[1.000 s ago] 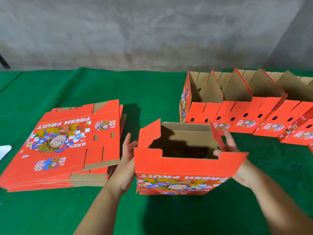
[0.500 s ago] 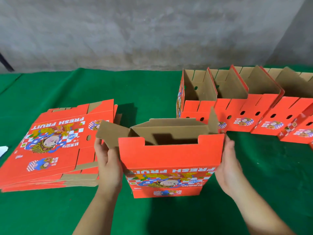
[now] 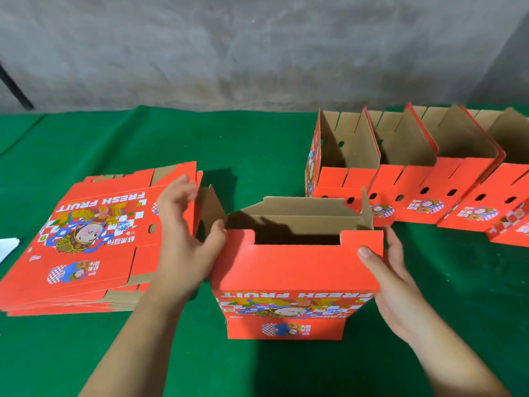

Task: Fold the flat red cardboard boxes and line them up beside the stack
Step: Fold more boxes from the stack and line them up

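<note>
A: What is hidden or cut off?

B: The row of folded boxes (image 3: 406, 179) runs off the right edge, so its count is not readable. The stack of flat boxes (image 3: 94, 239) is partly covered by the left hand (image 3: 183, 239), and a white scrap (image 3: 8, 247) at the left edge is cut off. The inside floor of the box being folded (image 3: 294, 270) lies in shadow.

A: Where is that box, and how do the hands stand?

B: It stands upright on the green table (image 3: 257, 144), between the stack and the row, apart from both. The left hand has its thumb on the box's near left corner, fingers spread and blurred over the stack's edge; its grip is apart. The right hand (image 3: 395, 285) lies along the right side, thumb on the front panel, fingers straight behind the corner, grip also apart. A brown side flap sticks out at the left.

A: Open room?

B: Bare green cloth behind the box up to the grey wall (image 3: 257, 53), and in front of it.
</note>
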A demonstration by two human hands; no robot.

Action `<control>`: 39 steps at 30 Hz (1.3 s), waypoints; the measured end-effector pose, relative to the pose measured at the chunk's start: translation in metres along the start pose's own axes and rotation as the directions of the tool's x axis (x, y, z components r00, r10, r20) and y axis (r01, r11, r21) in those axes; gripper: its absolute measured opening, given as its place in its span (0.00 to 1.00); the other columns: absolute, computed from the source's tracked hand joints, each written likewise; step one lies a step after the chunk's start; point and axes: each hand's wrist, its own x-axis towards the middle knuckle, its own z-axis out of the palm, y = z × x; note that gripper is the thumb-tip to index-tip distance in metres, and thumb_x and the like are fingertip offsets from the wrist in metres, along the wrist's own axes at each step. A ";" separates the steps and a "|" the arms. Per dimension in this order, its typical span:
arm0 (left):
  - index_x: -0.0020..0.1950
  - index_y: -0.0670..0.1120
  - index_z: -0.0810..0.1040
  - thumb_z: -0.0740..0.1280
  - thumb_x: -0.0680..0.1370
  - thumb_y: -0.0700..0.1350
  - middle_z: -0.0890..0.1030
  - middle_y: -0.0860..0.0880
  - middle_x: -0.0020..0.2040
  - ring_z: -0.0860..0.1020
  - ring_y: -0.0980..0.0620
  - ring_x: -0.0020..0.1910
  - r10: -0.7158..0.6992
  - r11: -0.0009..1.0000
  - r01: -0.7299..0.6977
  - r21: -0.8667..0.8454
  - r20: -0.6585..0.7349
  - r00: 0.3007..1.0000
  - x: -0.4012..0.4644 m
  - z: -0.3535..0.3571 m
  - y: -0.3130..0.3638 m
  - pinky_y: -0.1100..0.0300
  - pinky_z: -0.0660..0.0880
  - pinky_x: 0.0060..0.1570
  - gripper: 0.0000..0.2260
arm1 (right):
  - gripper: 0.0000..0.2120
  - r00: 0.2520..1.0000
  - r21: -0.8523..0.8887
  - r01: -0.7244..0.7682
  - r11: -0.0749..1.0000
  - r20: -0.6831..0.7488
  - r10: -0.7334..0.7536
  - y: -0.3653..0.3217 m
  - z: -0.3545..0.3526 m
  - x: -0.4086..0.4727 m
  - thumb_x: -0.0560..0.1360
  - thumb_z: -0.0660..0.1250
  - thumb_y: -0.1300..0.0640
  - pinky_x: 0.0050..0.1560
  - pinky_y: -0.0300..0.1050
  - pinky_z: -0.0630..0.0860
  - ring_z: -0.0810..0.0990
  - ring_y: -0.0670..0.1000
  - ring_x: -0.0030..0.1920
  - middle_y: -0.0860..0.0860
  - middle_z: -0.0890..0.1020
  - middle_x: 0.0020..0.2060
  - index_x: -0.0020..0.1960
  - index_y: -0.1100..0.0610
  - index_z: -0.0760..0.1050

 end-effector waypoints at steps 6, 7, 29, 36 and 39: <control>0.66 0.56 0.82 0.65 0.80 0.58 0.65 0.48 0.82 0.77 0.40 0.64 0.040 0.721 -0.386 0.576 0.521 0.853 0.038 0.022 0.047 0.48 0.68 0.64 0.17 | 0.46 0.997 -0.019 -0.079 0.997 0.019 0.079 -0.010 0.000 0.001 0.66 0.76 0.46 0.73 0.55 0.68 0.80 0.47 0.65 0.43 0.82 0.65 0.78 0.33 0.57; 0.72 0.57 0.78 0.63 0.82 0.59 0.63 0.49 0.83 0.77 0.40 0.65 -0.022 0.655 -0.375 0.656 0.513 0.858 0.043 0.025 0.048 0.49 0.68 0.64 0.20 | 0.45 0.996 -0.029 -0.084 0.996 0.034 0.085 -0.012 0.000 0.000 0.67 0.76 0.46 0.73 0.55 0.68 0.80 0.47 0.65 0.43 0.82 0.65 0.78 0.33 0.57; 0.76 0.56 0.74 0.59 0.78 0.71 0.70 0.46 0.78 0.69 0.39 0.69 0.018 0.428 -0.240 0.871 0.258 0.966 0.022 0.031 0.006 0.40 0.56 0.69 0.31 | 0.14 0.946 -0.246 -0.214 0.945 -0.295 0.137 -0.030 -0.013 0.024 0.83 0.59 0.42 0.66 0.63 0.76 0.83 0.54 0.58 0.46 0.84 0.59 0.67 0.38 0.73; 0.85 0.58 0.42 0.66 0.61 0.80 0.50 0.44 0.85 0.54 0.47 0.83 -0.465 0.731 0.384 0.564 0.001 0.885 -0.015 0.002 -0.013 0.33 0.57 0.74 0.61 | 0.17 0.957 -0.414 0.160 0.896 -0.156 -0.244 -0.013 -0.006 0.002 0.80 0.61 0.48 0.71 0.50 0.71 0.77 0.42 0.67 0.34 0.80 0.62 0.66 0.30 0.71; 0.84 0.58 0.54 0.65 0.61 0.83 0.58 0.48 0.82 0.63 0.43 0.79 -0.402 0.727 0.318 0.608 0.001 0.916 -0.024 0.002 -0.007 0.33 0.62 0.69 0.58 | 0.34 0.915 -0.609 0.395 0.687 0.193 -0.355 -0.016 -0.005 0.001 0.83 0.64 0.55 0.76 0.32 0.55 0.58 0.38 0.79 0.35 0.60 0.79 0.79 0.30 0.54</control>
